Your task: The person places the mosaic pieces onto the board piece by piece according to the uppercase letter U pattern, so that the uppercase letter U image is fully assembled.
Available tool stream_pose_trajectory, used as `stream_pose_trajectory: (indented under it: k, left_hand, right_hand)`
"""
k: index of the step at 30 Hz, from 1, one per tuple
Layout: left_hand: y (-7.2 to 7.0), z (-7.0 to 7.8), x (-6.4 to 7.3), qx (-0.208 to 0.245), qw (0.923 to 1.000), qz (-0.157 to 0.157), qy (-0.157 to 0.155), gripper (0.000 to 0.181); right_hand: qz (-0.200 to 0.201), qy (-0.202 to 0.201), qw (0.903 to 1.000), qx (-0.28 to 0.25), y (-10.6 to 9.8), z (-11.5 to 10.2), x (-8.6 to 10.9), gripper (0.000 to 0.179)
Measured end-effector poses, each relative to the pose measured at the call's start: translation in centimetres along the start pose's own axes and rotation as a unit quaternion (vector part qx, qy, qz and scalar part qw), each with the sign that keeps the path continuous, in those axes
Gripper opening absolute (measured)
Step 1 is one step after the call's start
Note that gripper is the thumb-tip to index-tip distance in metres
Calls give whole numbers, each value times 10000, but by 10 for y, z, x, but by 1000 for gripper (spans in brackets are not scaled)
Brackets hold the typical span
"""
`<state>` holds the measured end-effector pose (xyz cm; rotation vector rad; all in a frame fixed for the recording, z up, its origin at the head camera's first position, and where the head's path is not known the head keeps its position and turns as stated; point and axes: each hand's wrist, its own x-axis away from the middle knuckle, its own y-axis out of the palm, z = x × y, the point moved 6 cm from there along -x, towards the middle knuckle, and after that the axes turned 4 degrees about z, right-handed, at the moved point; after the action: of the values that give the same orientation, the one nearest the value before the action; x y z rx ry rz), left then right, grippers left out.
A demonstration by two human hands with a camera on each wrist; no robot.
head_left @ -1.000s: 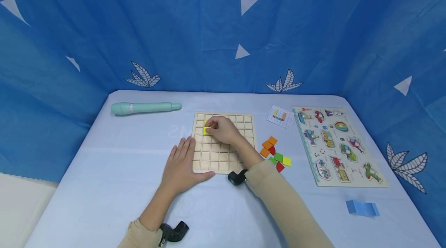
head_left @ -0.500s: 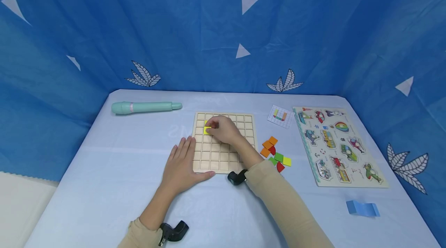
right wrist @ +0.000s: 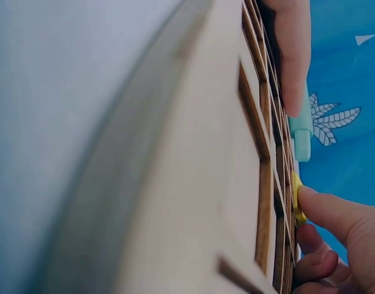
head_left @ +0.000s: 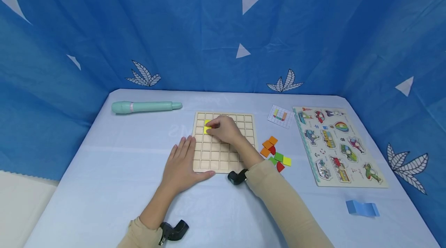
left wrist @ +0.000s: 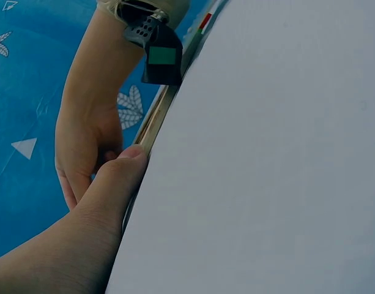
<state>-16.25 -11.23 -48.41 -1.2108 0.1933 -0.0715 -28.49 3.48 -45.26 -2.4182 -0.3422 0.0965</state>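
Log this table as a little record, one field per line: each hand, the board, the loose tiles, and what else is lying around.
Left hand: fingers straight at the board's left edge, thumb at its near edge
Right hand: thumb and fingers at the yellow tiles
Board: wooden grid board, yellow tiles on it
Loose tiles: orange, red, green, yellow; right of the board
Others: pattern card, picture puzzle, blue strip, teal pen-shaped object
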Motion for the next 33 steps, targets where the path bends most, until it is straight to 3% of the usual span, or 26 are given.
stream_pose_trajectory:
  k: [9, 17, 33]
  left_hand:
    - [1, 2, -1, 9, 10000, -18, -15, 131]
    - [-1, 3, 0, -43, 10000, 41, 30, 130]
    - [-2, 4, 1, -11, 10000, 87, -23, 130]
  right_hand:
    - [6, 43, 9999, -130, -3, 2, 2, 19]
    - [-58, -351, 9987, -352, -11, -1, 11, 20]
    - [-98, -316, 9969, -714, -49, 13, 45, 25]
